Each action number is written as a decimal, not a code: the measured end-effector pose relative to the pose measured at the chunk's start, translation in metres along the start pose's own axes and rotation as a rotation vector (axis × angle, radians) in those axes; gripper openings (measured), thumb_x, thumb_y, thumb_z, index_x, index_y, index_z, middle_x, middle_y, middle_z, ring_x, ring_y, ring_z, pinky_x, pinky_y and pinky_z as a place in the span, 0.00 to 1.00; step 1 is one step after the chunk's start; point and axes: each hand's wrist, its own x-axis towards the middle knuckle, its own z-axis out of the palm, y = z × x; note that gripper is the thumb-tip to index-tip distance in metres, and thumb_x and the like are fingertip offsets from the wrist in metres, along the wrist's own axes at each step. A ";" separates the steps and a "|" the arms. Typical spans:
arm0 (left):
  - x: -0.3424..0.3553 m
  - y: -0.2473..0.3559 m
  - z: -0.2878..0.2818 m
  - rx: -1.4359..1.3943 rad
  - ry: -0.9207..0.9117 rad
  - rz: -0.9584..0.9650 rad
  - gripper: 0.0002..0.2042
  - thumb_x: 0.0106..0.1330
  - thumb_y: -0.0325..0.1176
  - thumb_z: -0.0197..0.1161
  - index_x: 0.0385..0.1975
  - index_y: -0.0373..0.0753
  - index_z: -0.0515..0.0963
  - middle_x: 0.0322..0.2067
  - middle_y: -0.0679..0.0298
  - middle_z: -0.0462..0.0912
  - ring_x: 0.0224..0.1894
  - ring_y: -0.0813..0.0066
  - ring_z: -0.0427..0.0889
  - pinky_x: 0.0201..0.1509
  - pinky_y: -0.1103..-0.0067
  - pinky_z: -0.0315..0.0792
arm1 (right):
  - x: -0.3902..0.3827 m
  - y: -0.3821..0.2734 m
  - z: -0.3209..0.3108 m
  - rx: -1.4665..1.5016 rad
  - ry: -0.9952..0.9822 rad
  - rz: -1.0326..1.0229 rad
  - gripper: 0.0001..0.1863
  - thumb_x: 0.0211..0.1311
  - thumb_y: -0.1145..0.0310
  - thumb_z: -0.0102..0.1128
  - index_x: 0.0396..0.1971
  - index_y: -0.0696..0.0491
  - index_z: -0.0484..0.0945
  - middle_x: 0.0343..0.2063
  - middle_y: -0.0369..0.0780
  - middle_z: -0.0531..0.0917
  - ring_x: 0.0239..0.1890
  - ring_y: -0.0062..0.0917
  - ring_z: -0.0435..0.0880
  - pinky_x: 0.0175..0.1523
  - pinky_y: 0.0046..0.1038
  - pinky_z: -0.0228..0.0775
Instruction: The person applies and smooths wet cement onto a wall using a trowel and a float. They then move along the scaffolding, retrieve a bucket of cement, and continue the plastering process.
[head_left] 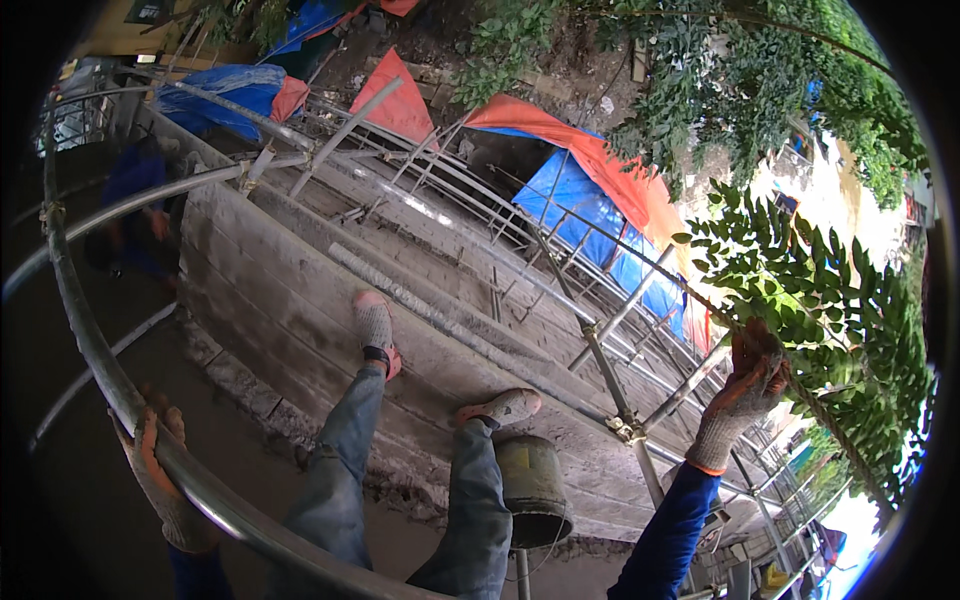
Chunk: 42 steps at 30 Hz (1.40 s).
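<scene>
Left hand (160, 480) in a grey-and-orange glove is wrapped around the curved steel pipe (100, 360) at lower left, fingers closed over it. Right hand (740, 395), same kind of glove, blue sleeve, is closed on a thin branch (830, 425) with green leaves at right, just beside the scaffold pole (610, 380). Both feet rest on the concrete wall (280, 290). A dirty metal bucket (530, 485) sits just below the right shoe (505, 407). Blue and orange tarps (590, 190) lie beyond the railings.
</scene>
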 end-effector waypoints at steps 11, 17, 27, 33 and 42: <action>-0.006 0.001 0.003 0.020 -0.164 0.049 0.19 0.71 0.30 0.52 0.61 0.38 0.66 0.52 0.60 0.74 0.54 0.74 0.75 0.54 0.83 0.75 | 0.018 0.142 0.031 -0.146 0.186 0.172 0.10 0.73 0.67 0.50 0.47 0.55 0.76 0.43 0.41 0.84 0.46 0.26 0.83 0.45 0.28 0.77; 0.008 -0.018 -0.031 -0.050 -0.123 0.057 0.18 0.71 0.32 0.54 0.59 0.35 0.67 0.53 0.58 0.74 0.55 0.73 0.75 0.57 0.81 0.76 | 0.016 0.181 0.054 -0.255 0.162 0.239 0.09 0.73 0.68 0.51 0.46 0.55 0.75 0.39 0.37 0.84 0.41 0.20 0.82 0.41 0.25 0.74; 0.000 -0.018 -0.023 -0.069 -0.176 0.123 0.20 0.73 0.37 0.52 0.60 0.33 0.68 0.59 0.53 0.70 0.65 0.69 0.68 0.66 0.79 0.69 | -0.019 0.315 0.024 -0.402 0.064 0.529 0.08 0.66 0.69 0.58 0.41 0.54 0.81 0.25 0.33 0.77 0.24 0.17 0.75 0.26 0.25 0.70; -0.001 -0.016 -0.030 -0.050 -0.172 0.030 0.20 0.71 0.37 0.54 0.59 0.32 0.69 0.59 0.53 0.70 0.57 0.71 0.74 0.63 0.81 0.71 | 0.019 0.181 0.003 0.228 -0.020 0.315 0.19 0.67 0.67 0.60 0.56 0.53 0.72 0.45 0.37 0.81 0.34 0.23 0.83 0.45 0.31 0.81; -0.017 -0.003 0.000 -0.053 -0.168 0.079 0.18 0.69 0.34 0.58 0.55 0.33 0.68 0.50 0.58 0.73 0.50 0.74 0.77 0.55 0.81 0.75 | 0.014 0.049 -0.008 -0.070 -0.020 -0.043 0.14 0.72 0.65 0.51 0.46 0.60 0.75 0.41 0.48 0.84 0.31 0.32 0.87 0.39 0.32 0.82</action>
